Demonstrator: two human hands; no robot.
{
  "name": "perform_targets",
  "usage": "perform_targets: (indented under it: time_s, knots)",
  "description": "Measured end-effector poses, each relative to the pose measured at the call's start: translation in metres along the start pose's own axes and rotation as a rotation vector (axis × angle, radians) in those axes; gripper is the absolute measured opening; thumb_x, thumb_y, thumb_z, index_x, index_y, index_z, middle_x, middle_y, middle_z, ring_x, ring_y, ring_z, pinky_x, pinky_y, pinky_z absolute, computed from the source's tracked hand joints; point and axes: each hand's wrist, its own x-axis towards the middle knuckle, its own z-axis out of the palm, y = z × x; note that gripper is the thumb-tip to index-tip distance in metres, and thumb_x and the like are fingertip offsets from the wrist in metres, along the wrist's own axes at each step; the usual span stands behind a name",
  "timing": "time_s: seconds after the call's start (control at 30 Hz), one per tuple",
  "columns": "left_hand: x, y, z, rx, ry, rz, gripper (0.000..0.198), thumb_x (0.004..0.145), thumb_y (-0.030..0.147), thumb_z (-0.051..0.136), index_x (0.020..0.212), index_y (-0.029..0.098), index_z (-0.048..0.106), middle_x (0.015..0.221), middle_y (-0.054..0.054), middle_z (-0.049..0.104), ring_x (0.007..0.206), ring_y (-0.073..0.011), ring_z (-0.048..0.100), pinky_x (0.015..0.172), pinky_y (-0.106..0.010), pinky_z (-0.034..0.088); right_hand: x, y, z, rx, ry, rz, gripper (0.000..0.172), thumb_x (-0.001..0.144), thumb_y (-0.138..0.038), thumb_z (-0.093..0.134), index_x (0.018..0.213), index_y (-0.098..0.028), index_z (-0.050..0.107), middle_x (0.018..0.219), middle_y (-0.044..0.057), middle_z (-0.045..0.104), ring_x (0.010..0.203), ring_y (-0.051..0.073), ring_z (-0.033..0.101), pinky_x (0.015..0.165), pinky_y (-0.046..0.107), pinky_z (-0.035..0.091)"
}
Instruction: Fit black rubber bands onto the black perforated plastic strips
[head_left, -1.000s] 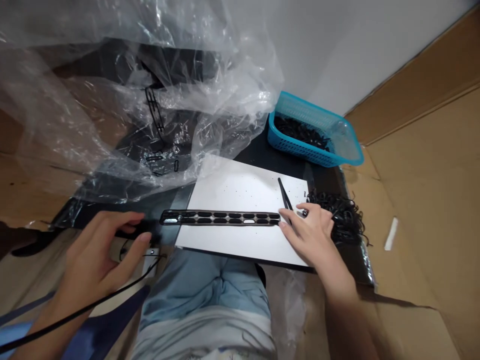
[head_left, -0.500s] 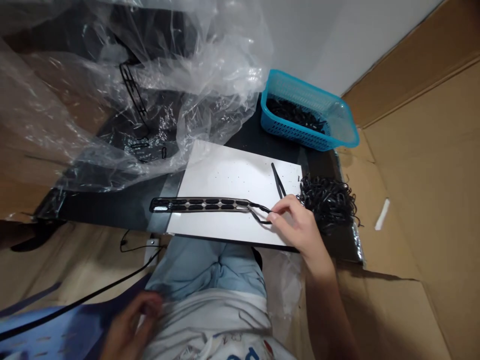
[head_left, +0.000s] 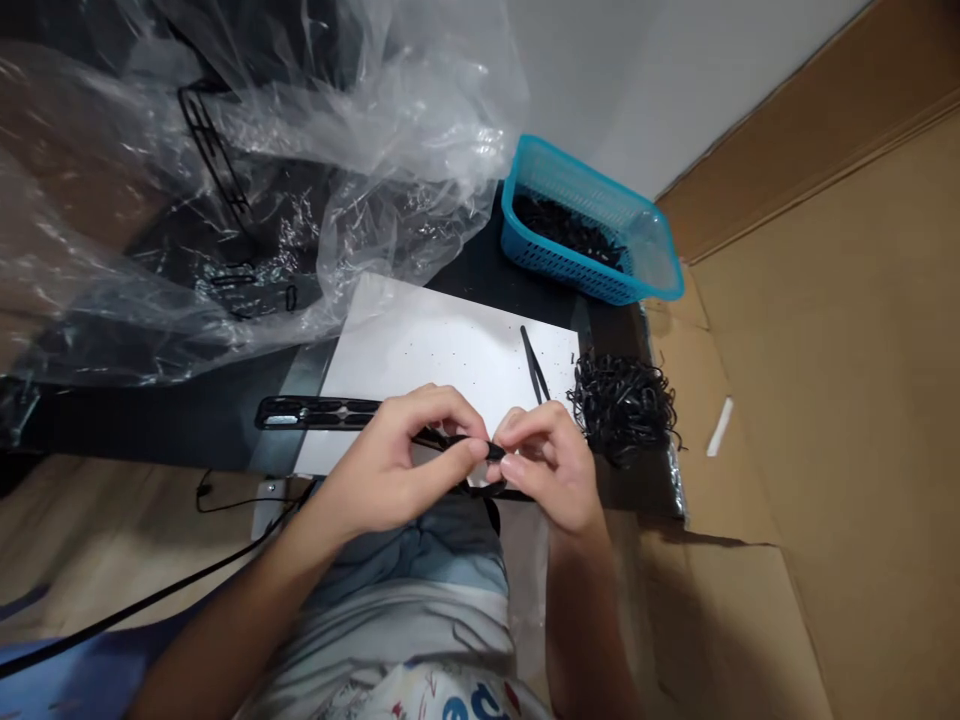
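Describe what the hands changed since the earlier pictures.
The left hand has risen from the lap to join the right hand; both now pinch a thin black rubber strand above the white paper sheet. The black perforated strip, black tweezers and blue plastic basket stayed in place.

Quick count from my end of the feed: two hands, the left hand (head_left: 390, 465) and right hand (head_left: 544, 470), pinching one thin black strip (head_left: 457, 440) between them. One long slotted black bar (head_left: 315, 413) sits at the left edge of the one white sheet (head_left: 420, 345), with one pair of black tweezers (head_left: 534, 365) on it. The black board (head_left: 469, 300) carries one blue basket (head_left: 517, 225) at its far corner and one tangled pile of black loops (head_left: 622, 405) at its right edge.
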Motion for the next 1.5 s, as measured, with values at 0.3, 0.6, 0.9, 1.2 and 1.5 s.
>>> perform_targets:
  time_s: [0.3,0.6,0.9,1.2,1.5]
  knots:
    - [0.003,-0.011,-0.007,-0.091,-0.044,-0.089,0.01,0.084,0.02,0.058,0.076,0.016,0.063,0.072,0.0,0.063,0.07,-0.0118,0.057,0.066,-0.024,0.043,0.009,-0.003,-0.008,-0.243,-0.096,0.172,0.01,0.081,-0.021,0.056,0.091,-0.024,0.053,0.083,-0.001,0.058,0.076,0.013,0.059,0.069,0.027,0.048]
    - [0.005,-0.014,-0.008,0.015,-0.105,-0.113,0.009,0.084,0.022,0.057,0.08,0.016,0.064,0.075,-0.001,0.063,0.072,-0.0122,0.057,0.067,-0.024,0.044,0.012,-0.006,-0.013,-0.405,-0.204,0.188,0.005,0.081,-0.019,0.046,0.078,-0.022,0.049,0.075,-0.002,0.053,0.072,0.013,0.052,0.066,0.026,0.04]
    - [0.008,-0.013,-0.006,-0.056,-0.097,-0.162,0.012,0.084,0.024,0.057,0.078,0.016,0.063,0.074,-0.001,0.064,0.07,-0.0127,0.057,0.064,-0.023,0.043,0.01,-0.003,0.005,-0.529,-0.022,0.187,0.011,0.077,-0.014,0.043,0.07,-0.022,0.039,0.067,-0.003,0.046,0.065,0.012,0.045,0.06,0.025,0.034]
    - [0.014,-0.017,-0.02,-0.457,-0.166,-0.343,0.018,0.079,0.033,0.064,0.074,0.016,0.065,0.068,-0.001,0.061,0.066,-0.0127,0.055,0.065,-0.025,0.043,0.022,0.007,0.017,-0.139,-0.034,0.127,0.01,0.082,-0.019,0.042,0.072,-0.021,0.041,0.067,-0.003,0.047,0.066,0.013,0.048,0.061,0.027,0.038]
    - [-0.005,-0.007,-0.025,0.154,0.077,0.028,0.022,0.082,0.028,0.061,0.101,0.02,0.055,0.092,-0.003,0.058,0.087,-0.0176,0.055,0.075,-0.029,0.042,0.027,-0.005,0.02,-0.161,-0.049,0.147,0.01,0.084,-0.02,0.043,0.074,-0.021,0.044,0.073,-0.002,0.052,0.069,0.013,0.05,0.065,0.027,0.038]
